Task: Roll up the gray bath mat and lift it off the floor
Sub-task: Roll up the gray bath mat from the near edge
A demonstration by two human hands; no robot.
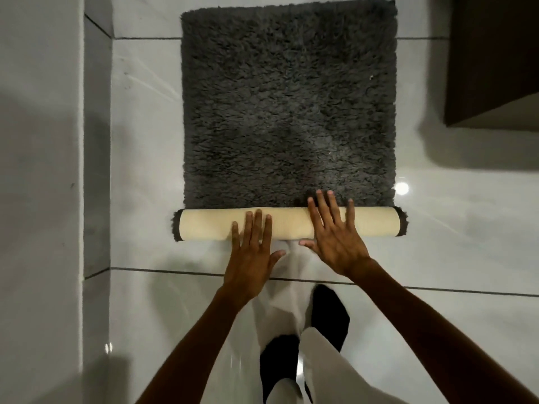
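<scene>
Left hand (250,258) and right hand (335,237) are lying flat, fingers spread, on the gray bath mat's (288,106) rolled near edge (288,224); bare floor (140,170) is flanking both sides.

bath mat (288,106): shaggy gray pile, matt
mat backing (288,224): smooth cream
floor tiles (437,228): glossy white
cabinet (493,53): dark wood

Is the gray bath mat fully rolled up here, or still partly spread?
Partly spread. The gray bath mat has only a short cream-backed roll at its near edge, under both open hands; the rest lies flat.
</scene>
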